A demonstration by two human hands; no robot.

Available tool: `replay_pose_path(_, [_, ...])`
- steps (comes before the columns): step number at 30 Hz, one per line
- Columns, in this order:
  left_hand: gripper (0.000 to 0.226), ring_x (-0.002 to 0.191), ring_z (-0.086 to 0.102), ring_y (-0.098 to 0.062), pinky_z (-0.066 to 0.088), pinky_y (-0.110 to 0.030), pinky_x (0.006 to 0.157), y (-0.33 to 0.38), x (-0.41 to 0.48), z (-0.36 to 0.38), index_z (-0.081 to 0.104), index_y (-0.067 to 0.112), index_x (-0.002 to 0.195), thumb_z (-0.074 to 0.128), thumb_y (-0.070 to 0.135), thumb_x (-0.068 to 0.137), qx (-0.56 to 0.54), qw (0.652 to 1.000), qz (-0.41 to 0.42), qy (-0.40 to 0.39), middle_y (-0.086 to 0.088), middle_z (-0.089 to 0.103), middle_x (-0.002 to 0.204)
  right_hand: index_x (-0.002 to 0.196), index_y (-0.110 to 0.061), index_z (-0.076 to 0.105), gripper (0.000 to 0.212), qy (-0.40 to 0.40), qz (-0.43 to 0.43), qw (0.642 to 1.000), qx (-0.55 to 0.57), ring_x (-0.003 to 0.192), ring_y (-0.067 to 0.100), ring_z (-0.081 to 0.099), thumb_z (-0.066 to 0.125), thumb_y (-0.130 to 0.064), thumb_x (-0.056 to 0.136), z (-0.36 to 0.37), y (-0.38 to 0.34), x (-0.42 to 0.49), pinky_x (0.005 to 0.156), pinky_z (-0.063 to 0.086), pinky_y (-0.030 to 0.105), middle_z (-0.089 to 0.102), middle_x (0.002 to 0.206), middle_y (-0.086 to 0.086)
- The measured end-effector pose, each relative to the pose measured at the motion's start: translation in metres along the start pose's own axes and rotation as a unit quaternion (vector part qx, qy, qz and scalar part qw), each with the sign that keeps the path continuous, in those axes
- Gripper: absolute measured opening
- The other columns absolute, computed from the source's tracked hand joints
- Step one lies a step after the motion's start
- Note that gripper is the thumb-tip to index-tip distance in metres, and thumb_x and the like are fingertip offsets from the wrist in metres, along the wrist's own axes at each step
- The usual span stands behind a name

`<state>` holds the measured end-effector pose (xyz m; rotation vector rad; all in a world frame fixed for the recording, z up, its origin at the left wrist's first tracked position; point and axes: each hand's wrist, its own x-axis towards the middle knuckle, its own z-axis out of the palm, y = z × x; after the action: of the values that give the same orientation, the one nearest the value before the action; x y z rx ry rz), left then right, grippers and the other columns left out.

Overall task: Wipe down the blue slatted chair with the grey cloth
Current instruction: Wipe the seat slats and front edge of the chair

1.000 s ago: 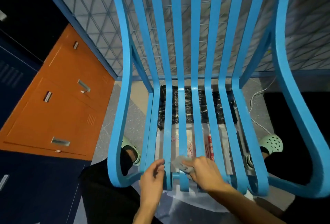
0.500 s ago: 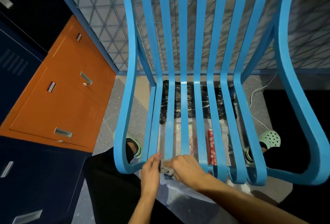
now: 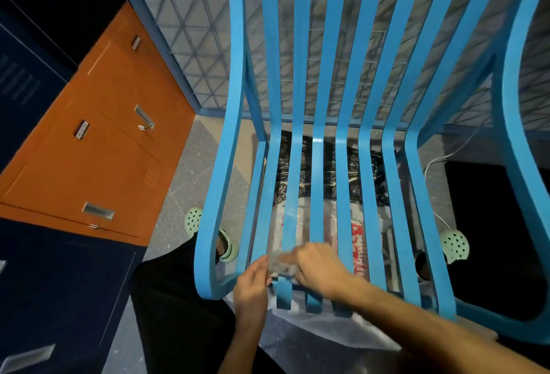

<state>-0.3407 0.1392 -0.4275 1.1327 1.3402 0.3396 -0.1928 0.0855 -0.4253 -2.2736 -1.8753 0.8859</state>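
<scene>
There was one blue chair [image 3: 317, 165], seen from above. It had seven thin slats [image 3: 342, 180], as far as could be counted, and two wide side loops [image 3: 217, 195], one on each side. There were two hands and one grey cloth [image 3: 281, 265]. The cloth was small and sat at the front edge of the seat, on the slats near the left side, right where they curl down. The right hand [image 3: 318, 269] had its fingers curled over the cloth and held it on the slats. The left hand [image 3: 251, 284] was curled too and pinched the left end of the cloth, though that part was blurry. The left side loop was just beside the left hand. Two pale green shoes [image 3: 454, 245] with holes stood on the floor [image 3: 190, 180], one at each side of the chair. Under the seat lay two bags, one black bag [image 3: 303, 171] at the back and one clear bag [image 3: 329, 224] with red print at the front. They showed through the open gaps between the slats. One white cable [image 3: 431, 162] ran along the floor on the right. One orange cabinet [image 3: 98, 150] stood near the chair's left side, with a strip of floor between them. A wire fence [image 3: 184, 31] stood close behind the chair back. The seat slats ran bare from the hands to the back.
</scene>
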Motion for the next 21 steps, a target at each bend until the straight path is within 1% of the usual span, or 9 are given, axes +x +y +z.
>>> replay_pose_path(2, [0.019, 0.096, 0.065, -0.01, 0.051, -0.029, 0.089, -0.001, 0.0, -0.001, 0.072, 0.028, 0.096, 0.054, 0.021, 0.097, 0.032, 0.999, -0.006, 0.002, 0.01, 0.072, 0.099, 0.11, -0.033, 0.064, 0.02, -0.006, -0.06, 0.998, 0.007, 0.071, 0.008, 0.061, 0.062, -0.041, 0.092, 0.012, -0.008, -0.023, 0.065, 0.052, 0.022, 0.061, 0.081, -0.006])
replay_pose_path(4, [0.021, 0.093, 0.064, -0.005, 0.05, -0.017, 0.082, -0.004, -0.002, -0.001, 0.071, 0.023, 0.103, 0.051, 0.021, 0.099, 0.044, 0.999, 0.006, -0.017, 0.007, 0.071, 0.102, 0.109, -0.035, 0.062, 0.027, 0.019, -0.118, 0.993, -0.009, 0.065, 0.004, 0.062, 0.071, -0.042, 0.085, 0.02, -0.007, -0.034, 0.06, 0.055, 0.018, 0.062, 0.075, -0.009])
replay_pose_path(6, [0.023, 0.094, 0.064, -0.006, 0.046, -0.006, 0.078, -0.006, -0.003, 0.001, 0.07, 0.013, 0.111, 0.05, 0.019, 0.1, 0.048, 0.998, -0.005, -0.031, 0.001, 0.07, 0.107, 0.11, -0.029, 0.058, 0.023, -0.007, -0.095, 0.995, -0.03, 0.07, 0.012, 0.066, 0.064, -0.04, 0.091, 0.02, -0.003, -0.025, 0.065, 0.059, 0.029, 0.064, 0.08, -0.002])
replay_pose_path(9, [0.025, 0.102, 0.065, -0.021, 0.049, -0.021, 0.088, -0.013, 0.002, 0.005, 0.07, 0.012, 0.111, 0.053, 0.025, 0.097, 0.054, 0.998, -0.014, -0.034, -0.007, 0.071, 0.109, 0.109, -0.026, 0.062, 0.022, -0.032, -0.017, 0.998, -0.057, 0.079, 0.021, 0.064, 0.044, -0.035, 0.1, 0.004, 0.011, 0.006, 0.075, 0.054, 0.039, 0.066, 0.092, 0.003])
replay_pose_path(11, [0.044, 0.109, 0.063, -0.018, 0.05, -0.035, 0.094, -0.01, 0.001, 0.01, 0.067, 0.023, 0.119, 0.055, 0.05, 0.086, 0.064, 0.997, 0.009, -0.03, 0.001, 0.069, 0.115, 0.116, -0.026, 0.065, 0.029, 0.0, 0.006, 0.995, -0.097, 0.082, 0.023, 0.064, 0.05, -0.02, 0.092, -0.012, 0.026, 0.029, 0.073, 0.053, 0.037, 0.068, 0.095, 0.002])
replay_pose_path(13, [0.058, 0.118, 0.058, -0.014, 0.046, -0.042, 0.103, -0.006, 0.002, 0.014, 0.06, 0.028, 0.13, 0.054, 0.057, 0.08, 0.021, 0.999, -0.006, -0.027, 0.004, 0.064, 0.127, 0.116, -0.025, 0.068, 0.034, 0.027, 0.035, 0.99, -0.13, 0.077, 0.021, 0.064, 0.056, -0.015, 0.087, -0.027, 0.045, 0.054, 0.067, 0.052, 0.034, 0.067, 0.087, 0.0])
replay_pose_path(15, [0.058, 0.12, 0.057, -0.014, 0.045, -0.044, 0.105, -0.005, 0.002, 0.016, 0.061, 0.025, 0.129, 0.051, 0.054, 0.08, 0.002, 0.999, -0.011, -0.04, 0.004, 0.061, 0.13, 0.119, -0.028, 0.068, 0.037, 0.047, 0.068, 0.989, -0.126, 0.071, 0.022, 0.062, 0.059, -0.013, 0.087, -0.045, 0.059, 0.077, 0.062, 0.05, 0.033, 0.066, 0.08, 0.0])
replay_pose_path(18, [0.051, 0.116, 0.058, -0.013, 0.047, -0.042, 0.101, -0.002, 0.004, 0.018, 0.064, 0.029, 0.122, 0.05, 0.054, 0.079, -0.024, 0.999, -0.028, -0.036, 0.005, 0.063, 0.126, 0.13, -0.031, 0.061, 0.048, 0.077, 0.085, 0.991, -0.063, 0.077, 0.026, 0.067, 0.062, -0.011, 0.086, -0.058, 0.063, 0.085, 0.068, 0.055, 0.034, 0.072, 0.089, 0.007])
replay_pose_path(21, [0.051, 0.111, 0.061, -0.01, 0.048, -0.027, 0.086, 0.003, 0.005, 0.019, 0.063, 0.033, 0.115, 0.051, 0.06, 0.073, -0.051, 0.998, -0.022, -0.033, 0.007, 0.067, 0.116, 0.128, -0.029, 0.062, 0.04, 0.062, 0.054, 0.996, -0.018, 0.069, 0.02, 0.062, 0.064, -0.021, 0.089, -0.037, 0.046, 0.061, 0.065, 0.053, 0.03, 0.071, 0.09, 0.007])
